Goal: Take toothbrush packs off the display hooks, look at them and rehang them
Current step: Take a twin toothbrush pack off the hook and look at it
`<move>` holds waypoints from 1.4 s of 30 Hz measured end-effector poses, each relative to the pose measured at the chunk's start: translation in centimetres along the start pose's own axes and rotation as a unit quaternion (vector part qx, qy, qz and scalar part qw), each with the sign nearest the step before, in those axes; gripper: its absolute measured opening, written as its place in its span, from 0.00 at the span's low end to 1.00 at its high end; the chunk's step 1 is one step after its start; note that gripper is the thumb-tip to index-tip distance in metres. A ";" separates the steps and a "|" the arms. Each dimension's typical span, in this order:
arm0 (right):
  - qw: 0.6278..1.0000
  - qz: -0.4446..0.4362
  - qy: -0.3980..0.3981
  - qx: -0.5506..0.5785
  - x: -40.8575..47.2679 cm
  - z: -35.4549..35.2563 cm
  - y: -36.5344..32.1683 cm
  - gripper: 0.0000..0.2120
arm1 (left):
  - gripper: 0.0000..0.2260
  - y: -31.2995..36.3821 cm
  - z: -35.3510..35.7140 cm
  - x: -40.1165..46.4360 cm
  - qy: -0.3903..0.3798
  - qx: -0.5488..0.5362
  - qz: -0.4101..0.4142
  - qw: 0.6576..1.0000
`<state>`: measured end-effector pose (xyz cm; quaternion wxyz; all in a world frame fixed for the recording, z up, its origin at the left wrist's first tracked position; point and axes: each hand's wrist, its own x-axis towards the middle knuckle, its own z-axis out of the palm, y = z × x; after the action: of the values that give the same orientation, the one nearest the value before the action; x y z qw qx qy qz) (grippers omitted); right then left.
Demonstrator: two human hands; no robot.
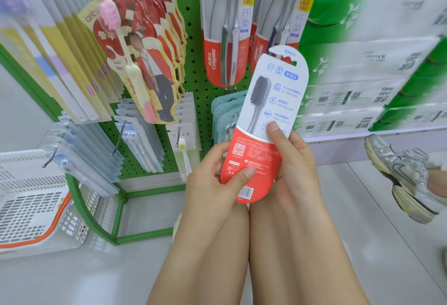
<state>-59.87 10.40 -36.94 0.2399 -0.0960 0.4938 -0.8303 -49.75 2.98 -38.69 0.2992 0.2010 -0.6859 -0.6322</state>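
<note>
In front of the green pegboard display (193, 67), both hands held one toothbrush pack (263, 120) off its hook, its printed back turned toward the camera. The left hand (212, 178) gripped the red lower part of the card from the left, thumb laid across the print near the bottom and fingers curled behind. The right hand (295, 159) gripped the right edge, its thumb pressed on the white area just below the pictured bristle head (the other fingers were hidden behind the card). The pack stood nearly upright, tilted a little to the right, with the tear at its hang hole at the top.

Behind it, two rows of matching Colgate packs (225, 26) hung on the upper hooks, their dark-bristled brushes facing out. To the left hung red and cream packs (145, 45) with a pink-headed brush, and below them pale blue packs (135, 140) on lower hooks. A white plastic basket (31, 208) with an orange rim sat on the floor at the left. Stacked tissue cartons (362, 86) stood to the right, and a person's silver sneaker (401, 174) showed at the far right.
</note>
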 end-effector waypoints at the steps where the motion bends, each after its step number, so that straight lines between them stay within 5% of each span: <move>1: 1.000 0.003 -0.005 -0.010 0.3 0.0 -0.7 0.12 | 0.17 0.0 -0.1 0.3 -0.008 -0.004 -0.002 1.000; 14: 0.997 -0.011 -0.023 -0.066 2.4 1.1 -7.0 0.06 | 0.17 1.0 -0.3 2.6 -0.004 0.025 0.005 1.000; 18: 0.993 -0.053 -0.022 -0.103 2.2 1.4 -7.7 0.05 | 0.31 2.3 0.6 3.4 0.051 0.230 0.058 0.970; 24: 0.981 -0.124 -0.049 -0.143 1.5 2.0 -9.4 0.13 | 0.42 5.2 4.9 4.7 -0.022 0.299 0.144 0.943; 27: 0.961 -0.177 -0.041 -0.208 1.5 2.0 -10.4 0.22 | 0.37 6.4 6.1 5.9 -0.001 0.280 0.177 0.943; 32: 0.941 -0.239 -0.030 -0.238 2.2 1.2 -12.4 0.18 | 0.28 8.1 7.2 7.2 -0.042 0.184 0.210 0.959; 35: 0.943 -0.255 -0.023 -0.212 3.2 0.6 -13.3 0.12 | 0.22 8.7 7.4 7.9 -0.053 0.103 0.166 0.979; 38: 0.949 -0.254 0.009 -0.187 4.9 -0.1 -13.8 0.17 | 0.21 8.7 7.4 9.0 -0.079 0.047 0.119 0.989; 42: 0.961 -0.214 -0.042 -0.171 6.4 0.2 -14.6 0.17 | 0.19 8.3 7.2 10.4 -0.105 -0.002 0.067 0.992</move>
<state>-69.77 12.88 -24.70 0.0573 -0.2732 0.5857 -0.7609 -61.42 2.56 -28.98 0.2675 0.0864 -0.7239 -0.6300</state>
